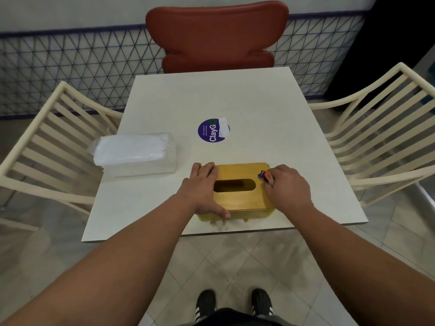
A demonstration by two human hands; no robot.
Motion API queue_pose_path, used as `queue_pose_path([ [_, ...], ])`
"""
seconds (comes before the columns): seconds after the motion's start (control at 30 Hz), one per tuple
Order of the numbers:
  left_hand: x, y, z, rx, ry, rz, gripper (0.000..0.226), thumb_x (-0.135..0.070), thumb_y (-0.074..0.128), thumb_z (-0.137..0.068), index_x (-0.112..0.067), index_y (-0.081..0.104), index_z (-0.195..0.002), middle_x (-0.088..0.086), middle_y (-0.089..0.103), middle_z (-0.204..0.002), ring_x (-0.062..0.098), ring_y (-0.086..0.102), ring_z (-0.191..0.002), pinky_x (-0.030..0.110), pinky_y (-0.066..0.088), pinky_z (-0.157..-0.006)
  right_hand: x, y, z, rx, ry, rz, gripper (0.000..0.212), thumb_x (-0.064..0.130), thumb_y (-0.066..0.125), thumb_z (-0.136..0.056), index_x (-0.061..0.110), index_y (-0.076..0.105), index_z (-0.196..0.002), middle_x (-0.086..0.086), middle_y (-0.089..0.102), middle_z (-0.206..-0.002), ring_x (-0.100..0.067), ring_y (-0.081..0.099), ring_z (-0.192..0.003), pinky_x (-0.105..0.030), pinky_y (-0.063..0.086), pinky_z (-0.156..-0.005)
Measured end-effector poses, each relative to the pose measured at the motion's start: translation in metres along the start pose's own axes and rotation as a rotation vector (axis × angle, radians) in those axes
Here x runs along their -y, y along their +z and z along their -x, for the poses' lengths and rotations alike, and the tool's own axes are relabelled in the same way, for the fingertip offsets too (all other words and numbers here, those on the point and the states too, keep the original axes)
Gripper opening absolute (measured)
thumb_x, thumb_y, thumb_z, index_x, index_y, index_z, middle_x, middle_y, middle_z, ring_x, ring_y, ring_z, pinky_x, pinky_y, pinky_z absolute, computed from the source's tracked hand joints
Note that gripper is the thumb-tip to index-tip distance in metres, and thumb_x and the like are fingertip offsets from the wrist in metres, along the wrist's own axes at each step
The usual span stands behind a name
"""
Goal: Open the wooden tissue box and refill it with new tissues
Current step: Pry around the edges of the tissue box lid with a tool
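The wooden tissue box [240,198] stands near the table's front edge, its lid on and the oval slot dark. My left hand [202,191] grips the box's left end, fingers over the top and thumb on the front side. At the box's right end my right hand [287,187] rests with curled fingers, pinching a small orange and blue object [264,175]. A clear-wrapped pack of white tissues [136,154] lies on the table to the left of the box, apart from both hands.
The white square table [259,109] carries a round purple sticker [213,130] at its middle. A red chair [217,36] stands at the far side, cream slatted chairs at left [54,147] and right [376,137]. My shoes show on the tiled floor below.
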State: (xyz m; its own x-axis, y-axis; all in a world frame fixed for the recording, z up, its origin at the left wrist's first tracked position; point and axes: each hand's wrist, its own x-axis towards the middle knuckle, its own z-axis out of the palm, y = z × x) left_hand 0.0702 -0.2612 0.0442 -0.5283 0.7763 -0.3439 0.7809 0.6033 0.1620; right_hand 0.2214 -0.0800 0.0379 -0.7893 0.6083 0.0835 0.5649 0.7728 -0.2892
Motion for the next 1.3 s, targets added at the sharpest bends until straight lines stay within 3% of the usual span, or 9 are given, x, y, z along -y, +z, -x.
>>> queue_pose_path([
  [0.33,-0.002,-0.001,0.002,0.001,-0.023,0.007,0.136,-0.078,0.071,-0.047,-0.023,0.001,-0.150,-0.008,-0.001,-0.158,0.026,-0.008,-0.143,0.050,0.034,-0.108,0.062,0.023,-0.029,0.063,-0.431,0.066,0.021,0.028,0.056,-0.090,0.025,0.070,-0.105,0.004,0.066,-0.103,-0.021,0.054,-0.087,-0.031,0.037,-0.064],
  [0.5,-0.002,0.000,0.002,0.000,-0.024,-0.002,0.136,-0.080,0.069,-0.048,-0.023,0.000,-0.151,-0.009,-0.002,-0.158,0.026,-0.008,-0.143,0.050,0.033,-0.109,0.038,0.016,-0.043,0.005,-0.206,0.116,0.021,0.025,0.050,-0.092,0.025,0.069,-0.102,0.005,0.064,-0.098,-0.019,0.050,-0.087,-0.032,0.041,-0.065],
  [0.7,0.000,0.000,0.004,-0.017,-0.011,0.042,0.138,-0.078,0.073,-0.045,-0.024,0.002,-0.151,-0.010,0.001,-0.158,0.024,-0.008,-0.142,0.050,0.036,-0.106,0.073,0.024,-0.036,0.093,-0.461,0.046,0.024,0.028,0.050,-0.093,0.027,0.069,-0.106,0.006,0.066,-0.101,-0.019,0.050,-0.088,-0.032,0.038,-0.066],
  [0.9,-0.003,-0.002,0.005,0.005,-0.027,0.018,0.137,-0.078,0.072,-0.048,-0.022,-0.001,-0.151,-0.010,-0.004,-0.158,0.025,-0.010,-0.143,0.049,0.032,-0.110,0.045,0.018,-0.044,0.039,-0.250,0.108,0.027,0.023,0.050,-0.093,0.025,0.069,-0.111,0.004,0.065,-0.110,-0.020,0.052,-0.093,-0.031,0.039,-0.067],
  [1.1,-0.003,-0.003,0.004,0.023,-0.035,0.020,0.138,-0.078,0.072,-0.048,-0.021,-0.001,-0.151,-0.009,-0.004,-0.158,0.025,-0.010,-0.143,0.049,0.033,-0.109,0.062,0.022,-0.027,0.084,-0.447,0.037,0.024,0.025,0.052,-0.092,0.026,0.073,-0.105,0.003,0.067,-0.099,-0.020,0.053,-0.083,-0.032,0.042,-0.063],
  [1.23,-0.005,-0.004,0.005,0.029,-0.040,-0.017,0.137,-0.080,0.069,-0.049,-0.022,-0.002,-0.151,-0.008,-0.005,-0.158,0.026,-0.008,-0.143,0.050,0.032,-0.109,0.039,0.003,-0.038,0.136,-0.142,0.076,0.019,0.022,0.048,-0.093,0.020,0.065,-0.087,0.000,0.059,-0.090,-0.021,0.055,-0.083,-0.031,0.045,-0.063],
  [1.3,-0.005,-0.007,0.004,0.059,-0.041,-0.044,0.135,-0.082,0.067,-0.050,-0.023,-0.002,-0.151,-0.007,-0.005,-0.158,0.027,-0.008,-0.143,0.053,0.028,-0.111,0.028,-0.011,-0.047,0.179,0.066,-0.058,0.022,0.024,0.050,-0.091,0.016,0.058,-0.072,-0.001,0.057,-0.077,-0.022,0.058,-0.076,-0.028,0.042,-0.056],
])
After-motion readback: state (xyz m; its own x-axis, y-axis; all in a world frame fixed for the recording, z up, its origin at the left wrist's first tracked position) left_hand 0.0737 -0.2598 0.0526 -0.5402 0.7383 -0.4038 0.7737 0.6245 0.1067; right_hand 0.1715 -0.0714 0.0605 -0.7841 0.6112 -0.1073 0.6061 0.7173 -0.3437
